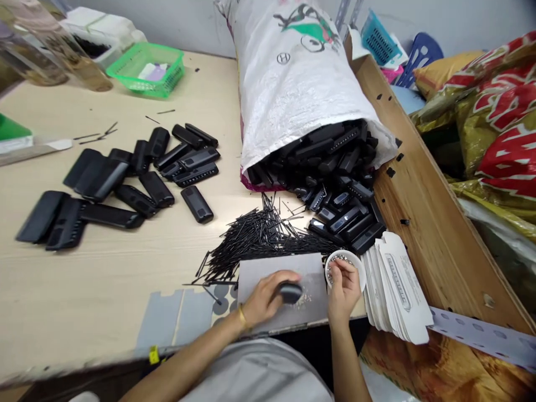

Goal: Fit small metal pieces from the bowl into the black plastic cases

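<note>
My left hand [263, 297], with a yellow band at the wrist, is closed round a black plastic casing [291, 291]. It holds the casing above a grey board [259, 271] at the table's front edge, with small bits scattered on the board. My right hand [345, 291] is at a white bowl [362, 273] of small shiny metal parts. Its fingertips are bent together over the bowl's contents; whatever they pinch is too small to make out. Behind the board lies a heap of thin black sticks [247, 237].
More black casings [196, 204] lie on the left of the table. A white sack [288, 84] spills others at the back. Folded white cartons [393, 285] stand right of the bowl, by a wooden side board [435, 223]. A green basket [146, 70] sits at the back left.
</note>
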The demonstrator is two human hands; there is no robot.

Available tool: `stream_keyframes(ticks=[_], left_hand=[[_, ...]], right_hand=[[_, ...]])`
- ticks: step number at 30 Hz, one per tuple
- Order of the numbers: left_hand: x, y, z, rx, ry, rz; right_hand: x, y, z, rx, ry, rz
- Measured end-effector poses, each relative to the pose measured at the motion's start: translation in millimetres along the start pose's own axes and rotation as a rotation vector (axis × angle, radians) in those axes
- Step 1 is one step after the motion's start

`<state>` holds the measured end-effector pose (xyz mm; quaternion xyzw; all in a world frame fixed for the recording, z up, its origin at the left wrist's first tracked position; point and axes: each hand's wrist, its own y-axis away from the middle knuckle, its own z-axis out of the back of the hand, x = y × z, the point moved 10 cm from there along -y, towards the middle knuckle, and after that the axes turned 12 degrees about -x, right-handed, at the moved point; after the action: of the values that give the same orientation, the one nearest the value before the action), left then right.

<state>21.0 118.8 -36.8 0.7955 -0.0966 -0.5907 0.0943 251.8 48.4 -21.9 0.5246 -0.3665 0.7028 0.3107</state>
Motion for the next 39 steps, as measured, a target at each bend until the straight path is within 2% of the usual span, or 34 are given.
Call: stream_keyframes(ticks=[1,2,5,7,8,9,10,11,12,13,15,16,18,19,21,25,28,30,32,34,36,37,39], left_hand=[[-2,-11,8.1,-0.034,-0.117,-0.041],[-9,-26,23.1,-0.119,-0.227,-0.094],[-56,-79,82.7,-0.427,-0.542,-0.275],[-81,-110,118.9,-0.603,-0.825,-0.266],[-95,-121,123.9,-0.648,-0.938,-0.332],[-107,-128,118.4,-0.67,-1.033,-0.432],[-113,-132,100.7,-0.635,-1.092,-0.541],[-113,-133,71.4,-0.54,-1.117,-0.649],[-104,-132,33.1,-0.384,-1.121,-0.722],[-85,-130,-12.0,-0.156,-1.089,-0.733],[-34,-115,-106.0,0.35,-1.114,-0.673],[-11,-108,-140.5,0.504,-1.199,-0.642],[18,-104,-182.5,0.635,-1.302,-0.565],[26,-105,-193.4,0.657,-1.327,-0.541],[34,-110,-200.9,0.67,-1.331,-0.51],[35,-113,-191.8,0.693,-1.323,-0.456],[31,-109,-182.4,0.726,-1.3,-0.397],[25,-107,-168.9,0.716,-1.301,-0.372],[13,-107,-146.6,0.616,-1.249,-0.367],[-4,-104,-117.3,0.438,-0.972,-0.301],[-11,-95,-82.2,0.241,-0.497,-0.096],[-6,-87,-67.6,0.161,-0.261,0.043],[12,-67,-51.0,0.047,0.069,0.302]], right_hand=[[0,-9,10,0.0,0.101,0.054],[-1,-16,12,0.068,0.219,0.121],[-9,-32,12,0.224,0.5,0.295],[-19,-35,7,0.323,0.586,0.352],[-24,-34,3,0.361,0.605,0.363],[-27,-34,1,0.385,0.612,0.365],[-29,-33,0,0.394,0.608,0.36],[-30,-33,0,0.387,0.595,0.344],[-30,-33,2,0.367,0.571,0.316],[-30,-34,6,0.341,0.536,0.269],[-32,-36,16,0.278,0.431,0.124],[-33,-36,21,0.247,0.36,0.04],[-34,-34,27,0.201,0.193,-0.099],[-32,-32,28,0.186,0.112,-0.143],[-28,-29,27,0.179,-0.01,-0.196],[-27,-23,14,0.223,-0.091,-0.251],[-19,-22,7,0.243,-0.101,-0.193],[-11,-22,4,0.256,-0.088,-0.118],[-2,-19,-1,0.291,-0.06,-0.034],[4,-11,-11,0.342,-0.039,0.04],[4,-1,-23,0.38,-0.05,0.055],[2,4,-29,0.393,-0.064,0.039],[-4,15,-41,0.401,-0.093,-0.017]])
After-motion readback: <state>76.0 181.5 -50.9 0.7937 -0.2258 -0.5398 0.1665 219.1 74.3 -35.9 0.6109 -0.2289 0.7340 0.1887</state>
